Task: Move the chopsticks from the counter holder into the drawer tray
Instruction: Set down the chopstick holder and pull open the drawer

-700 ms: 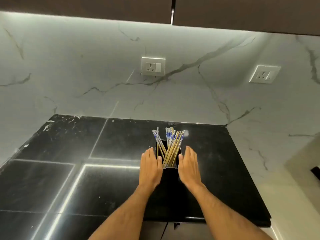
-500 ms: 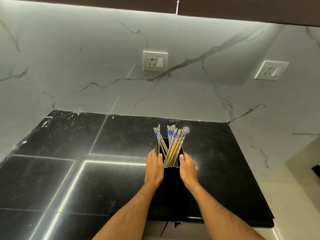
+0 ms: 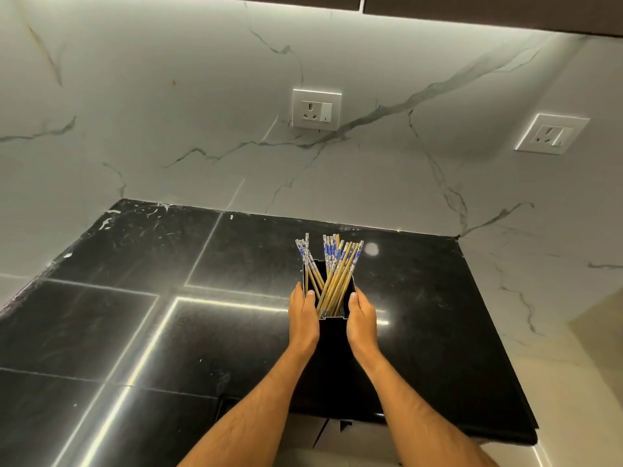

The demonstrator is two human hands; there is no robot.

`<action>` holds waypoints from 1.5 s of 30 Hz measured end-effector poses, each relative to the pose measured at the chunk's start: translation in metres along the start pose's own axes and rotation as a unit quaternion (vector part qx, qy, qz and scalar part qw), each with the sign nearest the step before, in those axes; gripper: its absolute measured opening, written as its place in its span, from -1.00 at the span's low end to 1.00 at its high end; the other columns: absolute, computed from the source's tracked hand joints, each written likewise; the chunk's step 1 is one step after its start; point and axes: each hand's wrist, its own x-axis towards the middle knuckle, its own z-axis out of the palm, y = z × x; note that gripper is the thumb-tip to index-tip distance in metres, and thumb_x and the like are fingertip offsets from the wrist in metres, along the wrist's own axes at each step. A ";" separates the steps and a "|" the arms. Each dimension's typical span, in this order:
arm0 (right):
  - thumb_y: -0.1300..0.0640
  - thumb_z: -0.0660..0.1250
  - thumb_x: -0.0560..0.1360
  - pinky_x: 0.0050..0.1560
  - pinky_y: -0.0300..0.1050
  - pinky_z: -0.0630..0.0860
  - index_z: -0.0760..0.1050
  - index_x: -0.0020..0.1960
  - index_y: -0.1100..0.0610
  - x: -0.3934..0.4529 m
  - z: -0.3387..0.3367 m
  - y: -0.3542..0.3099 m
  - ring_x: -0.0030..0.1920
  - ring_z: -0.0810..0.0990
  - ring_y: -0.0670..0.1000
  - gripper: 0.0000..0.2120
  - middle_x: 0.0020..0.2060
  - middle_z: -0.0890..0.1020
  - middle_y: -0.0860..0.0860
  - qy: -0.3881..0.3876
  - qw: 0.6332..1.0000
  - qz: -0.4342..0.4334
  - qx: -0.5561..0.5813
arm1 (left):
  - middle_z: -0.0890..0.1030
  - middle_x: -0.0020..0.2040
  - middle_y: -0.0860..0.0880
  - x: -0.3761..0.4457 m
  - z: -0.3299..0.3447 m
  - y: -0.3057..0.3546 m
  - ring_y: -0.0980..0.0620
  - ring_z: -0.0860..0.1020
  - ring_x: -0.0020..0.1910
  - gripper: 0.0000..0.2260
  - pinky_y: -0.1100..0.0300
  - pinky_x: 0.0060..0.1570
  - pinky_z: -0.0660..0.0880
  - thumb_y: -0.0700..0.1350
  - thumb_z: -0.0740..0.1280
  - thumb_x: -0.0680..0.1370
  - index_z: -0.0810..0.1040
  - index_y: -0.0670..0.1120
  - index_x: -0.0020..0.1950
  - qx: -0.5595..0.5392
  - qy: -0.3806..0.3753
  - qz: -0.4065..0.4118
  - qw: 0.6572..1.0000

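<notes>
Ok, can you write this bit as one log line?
left hand: on holder | right hand: on holder | chopsticks: inside | drawer: unseen

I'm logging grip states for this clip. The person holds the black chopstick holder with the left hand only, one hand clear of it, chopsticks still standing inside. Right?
Not quite: the head view shows both hands on it. The left hand and the right hand press against opposite sides of the black holder on the counter. The chopsticks do stand inside it.
</notes>
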 end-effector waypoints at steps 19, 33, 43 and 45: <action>0.09 0.06 0.71 0.14 -0.03 0.57 0.59 0.23 0.12 -0.155 0.080 -0.038 0.06 0.65 -0.06 -0.65 0.05 0.69 0.01 -0.312 0.945 -0.100 0.020 | 0.53 0.39 0.01 -0.166 -0.148 0.001 0.09 0.47 0.39 -0.57 0.01 0.44 0.37 0.03 0.16 0.60 0.47 0.00 0.45 -0.125 0.306 0.055 0.942; 0.17 0.03 0.72 0.11 -0.15 0.60 0.57 0.24 0.13 -0.447 0.125 -0.023 0.09 0.66 -0.06 -0.66 0.06 0.69 0.01 -0.532 0.836 -0.127 0.041 | 0.43 0.50 -0.05 -0.424 -0.309 -0.082 -0.04 0.38 0.49 -0.34 -0.16 0.49 0.31 0.23 0.15 0.49 0.34 -0.01 0.55 -0.132 0.515 0.025 0.847; 0.17 0.04 0.73 0.12 -0.05 0.64 0.58 0.23 0.11 -0.694 0.107 0.023 0.08 0.68 -0.07 -0.67 0.05 0.70 -0.01 -0.642 0.755 -0.121 0.043 | 0.41 0.51 0.01 -0.674 -0.372 -0.129 0.05 0.35 0.49 -0.40 -0.10 0.51 0.27 0.18 0.13 0.55 0.30 0.01 0.57 -0.132 0.632 -0.006 0.764; 0.15 0.04 0.73 0.14 -0.02 0.64 0.57 0.25 0.11 -0.736 0.102 0.032 0.10 0.67 -0.08 -0.67 0.07 0.69 -0.01 -0.665 0.737 -0.113 0.041 | 0.42 0.50 0.03 -0.715 -0.381 -0.135 0.06 0.36 0.48 -0.43 -0.08 0.51 0.27 0.16 0.14 0.57 0.32 0.01 0.57 -0.138 0.651 -0.005 0.747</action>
